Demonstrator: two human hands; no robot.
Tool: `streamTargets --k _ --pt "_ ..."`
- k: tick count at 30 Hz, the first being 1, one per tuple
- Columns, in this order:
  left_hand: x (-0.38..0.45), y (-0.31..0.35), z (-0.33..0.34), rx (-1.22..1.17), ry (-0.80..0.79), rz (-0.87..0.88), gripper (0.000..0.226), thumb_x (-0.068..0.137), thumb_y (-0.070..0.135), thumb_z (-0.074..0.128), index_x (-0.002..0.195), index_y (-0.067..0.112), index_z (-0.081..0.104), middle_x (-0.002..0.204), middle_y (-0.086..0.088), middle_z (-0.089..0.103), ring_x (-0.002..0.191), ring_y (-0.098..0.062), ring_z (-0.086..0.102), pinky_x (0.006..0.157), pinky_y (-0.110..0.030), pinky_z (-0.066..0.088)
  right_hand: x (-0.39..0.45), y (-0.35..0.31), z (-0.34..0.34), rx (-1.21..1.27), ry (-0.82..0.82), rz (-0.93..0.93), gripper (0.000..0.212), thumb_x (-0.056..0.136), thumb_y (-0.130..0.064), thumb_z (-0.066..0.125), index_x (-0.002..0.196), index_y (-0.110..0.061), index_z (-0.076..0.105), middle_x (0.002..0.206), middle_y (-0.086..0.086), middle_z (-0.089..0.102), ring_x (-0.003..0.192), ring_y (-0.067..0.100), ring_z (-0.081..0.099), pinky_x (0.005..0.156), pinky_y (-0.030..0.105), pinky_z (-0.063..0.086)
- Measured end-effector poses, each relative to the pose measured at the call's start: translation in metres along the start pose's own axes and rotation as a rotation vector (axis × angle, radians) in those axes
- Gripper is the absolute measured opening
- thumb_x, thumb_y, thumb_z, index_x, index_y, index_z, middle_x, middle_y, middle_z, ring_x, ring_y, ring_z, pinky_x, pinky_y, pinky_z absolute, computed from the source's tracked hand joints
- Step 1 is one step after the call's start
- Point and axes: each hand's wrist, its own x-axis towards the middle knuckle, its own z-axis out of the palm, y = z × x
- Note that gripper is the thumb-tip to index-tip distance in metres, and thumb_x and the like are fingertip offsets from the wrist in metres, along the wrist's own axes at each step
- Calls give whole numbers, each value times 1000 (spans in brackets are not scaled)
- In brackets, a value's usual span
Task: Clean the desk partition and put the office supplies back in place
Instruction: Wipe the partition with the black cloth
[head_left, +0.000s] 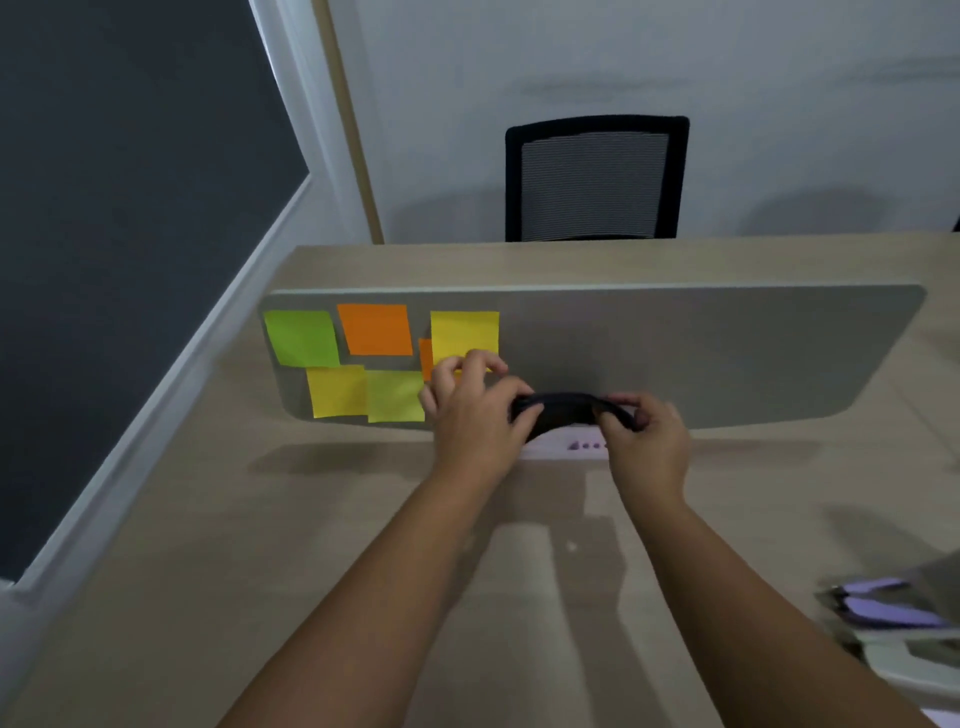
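A grey desk partition stands across the wooden desk. Several sticky notes are stuck on its left part: a green one, an orange one, a yellow one, and two lower ones. In front of the partition's lower middle, a dark curved object is held at both ends. My left hand grips its left end and my right hand pinches its right end. A pale lilac item lies on the desk beneath it, partly hidden.
A black mesh office chair stands behind the far desk. At the right edge lie lilac and pale items, blurred. A dark wall panel runs along the left side of the desk.
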Motion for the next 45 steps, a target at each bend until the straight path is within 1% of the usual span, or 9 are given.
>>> streamTargets --k 5,9,14,23,30,33,37,41,45 --pt "66 22 6 77 128 60 21 71 52 70 75 33 65 124 8 54 121 -24 29 84 -35 17 31 -32 16 418 210 -173 30 80 -16 70 86 -37 50 86 2 57 93 24 64 83 31 53" --pt "82 19 14 45 167 39 22 73 51 71 77 32 61 124 8 54 123 -24 31 89 -40 24 36 -20 53 -61 184 -647 31 85 -16 67 110 -5 54 135 16 50 137 30 32 112 47 30" --pt "90 5 17 16 235 123 24 75 55 67 80 34 56 122 13 56 122 -22 41 89 -39 26 64 -14 84 -421 281 -792 65 96 -51 33 151 -32 5 160 -7 -18 148 21 -16 117 47 -6" --pt "105 0 11 -159 277 38 27 92 42 37 107 33 58 121 16 59 130 -12 46 94 -40 22 97 7 89 -582 458 -1116 78 89 -59 46 152 -27 15 163 -3 -1 150 20 0 117 42 -1" --pt "100 17 26 -17 161 97 29 93 39 39 103 32 65 105 11 69 129 -16 48 90 -30 14 184 81 -36 -313 574 -511 54 95 -57 26 146 -51 8 151 40 8 146 37 -5 107 72 1" --pt "99 31 32 -3 139 103 29 92 37 41 104 31 66 106 12 69 129 -14 49 97 -39 19 169 58 -12 -86 591 -256 55 95 -58 24 146 -51 7 154 34 -3 144 44 -6 101 79 1" --pt "100 49 37 5 141 101 33 95 35 37 101 29 69 104 10 72 123 -13 57 106 -51 19 114 20 60 -380 422 -646 56 93 -62 23 146 -51 8 159 6 -22 146 30 -19 106 68 -9" --pt "101 52 35 51 148 82 41 99 34 30 104 29 70 106 3 73 113 -16 63 108 -49 20 120 19 56 -576 406 -1034 51 91 -58 37 141 -50 32 162 -8 -3 149 20 -7 113 55 -13" --pt "101 55 35 87 173 68 40 100 35 32 105 29 71 103 1 74 100 -20 67 108 -44 24 196 75 -49 -452 595 -766 52 96 -52 28 145 -34 32 161 2 9 149 18 -3 113 57 -6"
